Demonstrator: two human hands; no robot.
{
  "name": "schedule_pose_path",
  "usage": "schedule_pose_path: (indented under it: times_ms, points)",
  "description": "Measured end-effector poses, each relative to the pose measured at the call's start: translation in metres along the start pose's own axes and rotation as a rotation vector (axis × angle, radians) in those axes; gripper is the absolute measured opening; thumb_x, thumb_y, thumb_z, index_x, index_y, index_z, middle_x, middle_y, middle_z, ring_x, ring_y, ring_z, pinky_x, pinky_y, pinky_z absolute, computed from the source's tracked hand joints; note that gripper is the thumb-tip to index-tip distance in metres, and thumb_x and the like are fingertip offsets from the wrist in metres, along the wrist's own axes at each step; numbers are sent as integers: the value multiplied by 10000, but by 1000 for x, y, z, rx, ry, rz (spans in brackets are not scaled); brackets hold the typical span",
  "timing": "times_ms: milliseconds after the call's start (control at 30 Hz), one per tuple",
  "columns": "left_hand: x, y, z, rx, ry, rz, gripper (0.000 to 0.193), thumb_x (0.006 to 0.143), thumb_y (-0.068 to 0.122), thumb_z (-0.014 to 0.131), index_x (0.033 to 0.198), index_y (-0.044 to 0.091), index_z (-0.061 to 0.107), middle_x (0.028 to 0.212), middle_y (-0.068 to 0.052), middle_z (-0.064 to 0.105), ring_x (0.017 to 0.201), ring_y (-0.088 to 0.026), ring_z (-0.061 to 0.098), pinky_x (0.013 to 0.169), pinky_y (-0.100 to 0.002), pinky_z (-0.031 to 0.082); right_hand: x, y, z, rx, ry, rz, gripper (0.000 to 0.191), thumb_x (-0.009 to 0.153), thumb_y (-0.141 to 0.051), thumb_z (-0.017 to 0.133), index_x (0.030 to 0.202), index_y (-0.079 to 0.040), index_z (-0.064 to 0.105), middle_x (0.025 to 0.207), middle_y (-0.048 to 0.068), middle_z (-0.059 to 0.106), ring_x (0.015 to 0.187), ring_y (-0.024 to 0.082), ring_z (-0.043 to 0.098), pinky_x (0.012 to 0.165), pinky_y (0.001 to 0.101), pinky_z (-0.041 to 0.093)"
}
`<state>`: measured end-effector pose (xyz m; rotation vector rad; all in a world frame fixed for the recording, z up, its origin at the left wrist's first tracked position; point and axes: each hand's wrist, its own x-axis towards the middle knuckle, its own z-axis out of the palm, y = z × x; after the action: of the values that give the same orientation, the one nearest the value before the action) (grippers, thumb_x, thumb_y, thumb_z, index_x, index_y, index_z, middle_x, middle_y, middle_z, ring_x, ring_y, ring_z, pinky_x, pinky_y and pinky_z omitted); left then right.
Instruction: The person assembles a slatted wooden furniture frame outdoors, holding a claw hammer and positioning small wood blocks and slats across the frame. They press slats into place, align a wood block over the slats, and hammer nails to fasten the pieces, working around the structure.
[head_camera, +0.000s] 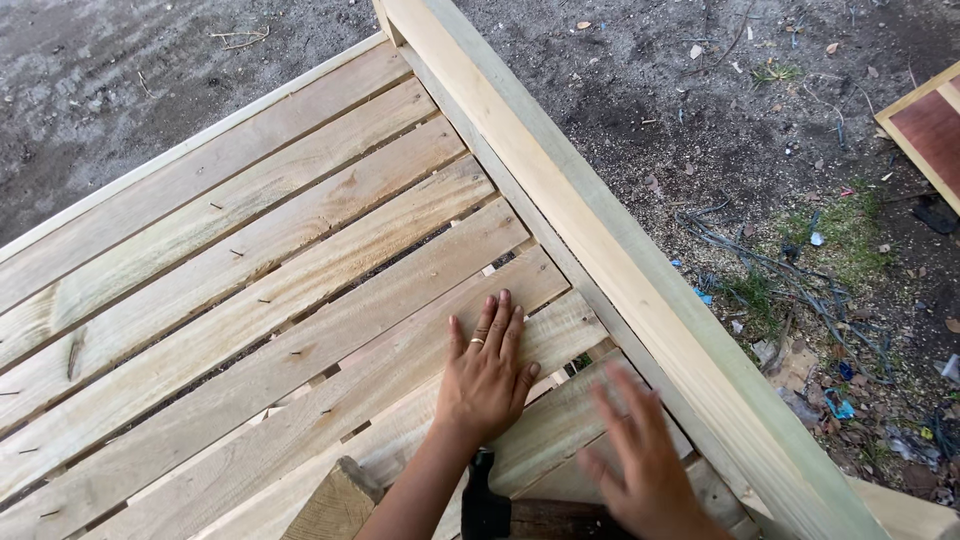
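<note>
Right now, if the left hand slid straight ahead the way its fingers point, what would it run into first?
The left hand lies flat on a slat, fingers pointing up-frame and slightly right. Going on, it would cross more slats and probably meet the frame rail first, though depth is hard to judge.

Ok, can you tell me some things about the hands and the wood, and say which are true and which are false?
1. The left hand lies flat on the wooden slats. True.
2. The left hand wears a ring. True.
3. The right hand holds a saw. False: it is blurred, open and holds nothing.
4. The slats are painted blue. False: they are bare, pale wood.
5. Small nails stick up from some slats. True.
6. The ground beside the frame is snowy. False: it is dark dirt with litter.
</note>
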<state>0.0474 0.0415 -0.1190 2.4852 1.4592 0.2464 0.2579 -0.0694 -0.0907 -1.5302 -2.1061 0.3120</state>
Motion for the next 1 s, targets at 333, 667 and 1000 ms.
schedule_pose_path:
  times_ms: [333,667,1000]
  points:
    - [-14,-1,-13,-265,63,-164,642,1019,340,327,1605,80,280,1719,-101,166,1597,-283,130,1246,-606,119,-113,-24,11,-104,-383,-53,646,891,-603,677,1087,10,623,1075,214,649,1036,384,663,797,470,586]
    - [-22,0,-29,-34,-71,-341,677,1030,424,240,1614,102,119,1706,-80,33,1564,-256,1,1194,-632,-23,-82,-5,-35,-5,-2,489,442,944,-392,596,1160,-8,574,743,197,706,681,383,703,595,490,556]
    - [-24,-15,-13,-51,25,-314,659,1038,391,265,1612,86,156,1699,-88,84,1556,-252,66,1195,-634,-5,22,-50,-33,-17,55,535,335,1001,-274,604,1210,-21,535,671,159,664,593,374,692,534,491,508]
